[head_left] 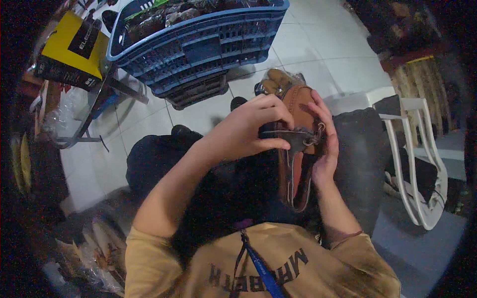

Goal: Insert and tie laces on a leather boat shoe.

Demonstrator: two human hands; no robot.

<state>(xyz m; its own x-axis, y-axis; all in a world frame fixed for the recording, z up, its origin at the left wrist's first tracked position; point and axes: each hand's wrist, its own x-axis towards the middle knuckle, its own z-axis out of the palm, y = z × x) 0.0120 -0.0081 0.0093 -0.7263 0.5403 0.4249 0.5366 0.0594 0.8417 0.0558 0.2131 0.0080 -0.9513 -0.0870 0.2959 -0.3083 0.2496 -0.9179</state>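
Note:
A brown leather sandal [300, 102] with a stitched, closed front is held over my lap, its heel strap [298, 202] looping down toward me. My left hand [263, 121] comes in from the left and pinches a dark strap [290, 134] between thumb and fingers. That strap runs to a small metal buckle [318, 133] on the sandal's right side. Around the right side curls my right hand [328, 136], supporting the sandal with fingers along its edge. My left fingers partly cover the sandal's left side.
A blue plastic crate [198, 49] with dark wrapped items stands ahead, above a black crate [198, 94]. A yellow and black box [74, 49] is at far left. Tan items in clear plastic [278, 82] lie just beyond the sandal. A white plastic chair [415, 164] is at right.

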